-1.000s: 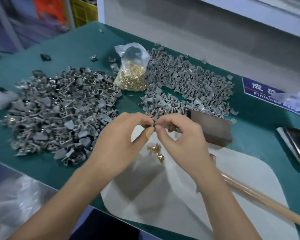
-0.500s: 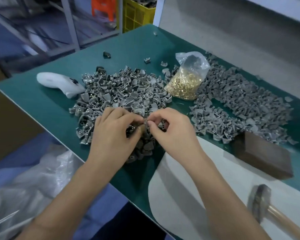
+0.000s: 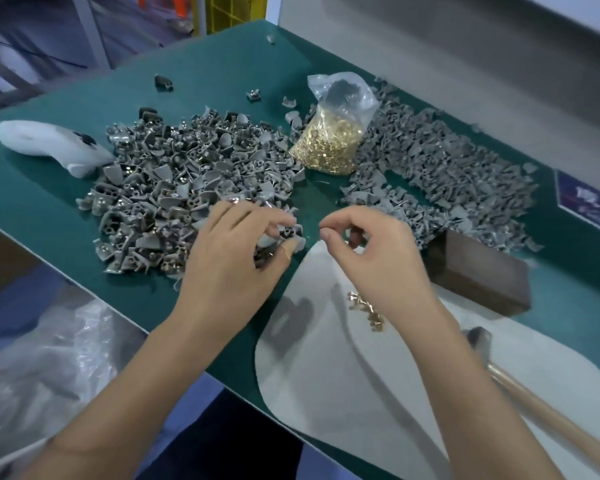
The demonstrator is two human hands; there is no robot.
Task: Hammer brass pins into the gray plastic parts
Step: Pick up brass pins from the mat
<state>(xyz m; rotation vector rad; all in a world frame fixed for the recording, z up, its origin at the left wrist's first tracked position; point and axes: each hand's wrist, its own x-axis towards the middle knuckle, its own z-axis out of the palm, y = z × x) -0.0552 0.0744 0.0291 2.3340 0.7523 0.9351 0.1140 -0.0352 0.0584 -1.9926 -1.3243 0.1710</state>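
- The hands, joined fingertip to fingertip half a second ago, have come apart.
- The left hand point(image 3: 236, 258) has dropped onto the near edge of the left pile point(image 3: 174, 188), fingers curled among the gray parts.
- The right hand point(image 3: 371, 251) has drawn back over the white mat point(image 3: 326, 393), thumb and forefinger pinched together; what they hold is too small to tell.
- The loose pins point(image 3: 366, 311) on the mat show again.

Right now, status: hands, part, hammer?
Left hand grips a gray part at the left pile's edge. Right hand curled, pinch contents unclear. Hammer lies untouched on the white mat.
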